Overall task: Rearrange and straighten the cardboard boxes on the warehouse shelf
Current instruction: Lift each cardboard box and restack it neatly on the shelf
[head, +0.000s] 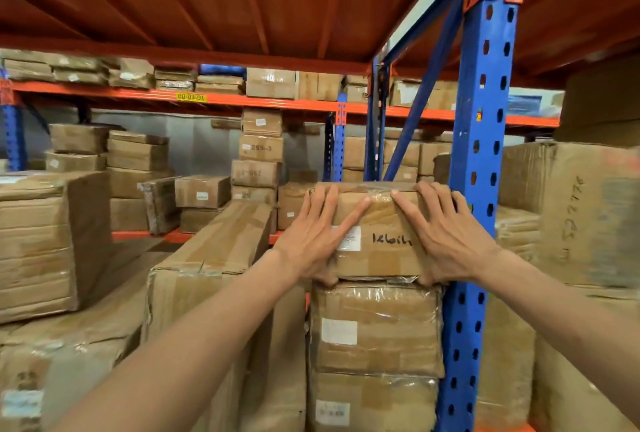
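Orange shelf beam [277,99] label "00-03-01"; both hands flat on "lebih" box [384,244]

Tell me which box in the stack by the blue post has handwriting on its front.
The top box, under both hands: it has black marker writing beside its white label. The two boxes below it show only white labels.

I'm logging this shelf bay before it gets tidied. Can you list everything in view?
Top box: one, brown, handwriting and a white label, on the stack beside the post.
Stacked boxes: two visible, brown, plastic-wrapped, under it.
Long box: one, brown, left of the stack.
Big box: one, brown, far left.
Other boxes: many, brown, on the racks behind.
Post: one, blue, right of the stack.
Beams: orange, across the racks.
Left hand: flat on the top box's front.
Right hand: flat on its right side.
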A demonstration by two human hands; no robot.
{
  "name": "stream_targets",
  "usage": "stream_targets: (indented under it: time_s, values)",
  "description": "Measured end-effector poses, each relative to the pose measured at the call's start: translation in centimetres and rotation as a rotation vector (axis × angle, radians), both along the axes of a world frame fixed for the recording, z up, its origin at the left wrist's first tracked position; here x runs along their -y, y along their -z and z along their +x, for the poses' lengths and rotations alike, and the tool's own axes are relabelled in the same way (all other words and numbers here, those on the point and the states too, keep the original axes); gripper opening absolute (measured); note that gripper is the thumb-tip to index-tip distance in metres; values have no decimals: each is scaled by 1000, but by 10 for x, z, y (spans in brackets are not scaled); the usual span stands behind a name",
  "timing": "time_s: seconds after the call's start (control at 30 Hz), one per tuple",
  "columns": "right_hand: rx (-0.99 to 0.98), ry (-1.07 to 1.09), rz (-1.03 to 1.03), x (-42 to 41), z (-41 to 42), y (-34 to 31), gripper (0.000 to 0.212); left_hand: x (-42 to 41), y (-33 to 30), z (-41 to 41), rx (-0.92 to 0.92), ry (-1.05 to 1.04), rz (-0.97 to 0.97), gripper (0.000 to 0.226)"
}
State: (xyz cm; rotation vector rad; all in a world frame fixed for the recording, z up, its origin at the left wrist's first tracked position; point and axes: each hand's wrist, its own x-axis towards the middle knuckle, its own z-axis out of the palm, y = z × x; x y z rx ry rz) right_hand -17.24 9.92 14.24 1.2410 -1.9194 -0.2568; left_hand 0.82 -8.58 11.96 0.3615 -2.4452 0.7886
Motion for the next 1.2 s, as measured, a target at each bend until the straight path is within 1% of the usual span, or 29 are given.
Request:
stream_targets:
  time_s: [0.07,0.13,0.2,0.23,0.27,0.33,0.4,0.43,0.5,0.6,0.67,0.77,0.83,0.93,1.07,1.13,1.2]
  values:
    - [20,-6,34,0,0,-6,158,-1,-3,4,39,3,31,146]
    - [9,-40,41,-1,3,-18,147,-4,-9,15,59,39,115,135]
    - [8,-157,-25,2,8,-31,134,-8,-11,30,-15,29,118,127]
    - [5,-236,-62,6,13,-37,130,-8,-9,39,-112,12,116,125]
    - [-11,-323,-90,14,20,-43,124,-9,-7,49,-257,0,140,124]
    - [-48,-491,-115,36,43,-52,114,-10,3,78,-610,-28,240,127]
    - [-77,-628,-72,63,75,-53,114,-6,22,110,-891,-47,343,134]
    - [-91,-685,-8,76,93,-50,117,-3,37,126,-967,-61,393,139]
    - [-103,-749,202,102,133,-41,128,0,79,152,-1009,-106,543,150]
    - [-48,-753,525,134,196,-26,140,-9,151,174,-926,-224,789,162]
    - [17,-731,649,147,232,-16,140,-17,186,176,-883,-271,922,166]
    - [8,-599,712,156,263,-4,138,-22,202,168,-902,-316,1039,167]
    - [-7,-552,680,156,267,0,132,-20,197,166,-862,-354,1042,159]
    - [40,-615,545,154,254,3,121,-6,187,178,-721,-345,941,148]
    - [200,-657,267,146,213,31,111,26,159,197,-384,-373,679,137]
    - [300,-670,132,138,190,53,105,31,151,191,-278,-360,503,128]
    - [421,-617,34,129,172,76,101,30,148,181,-179,-356,372,122]
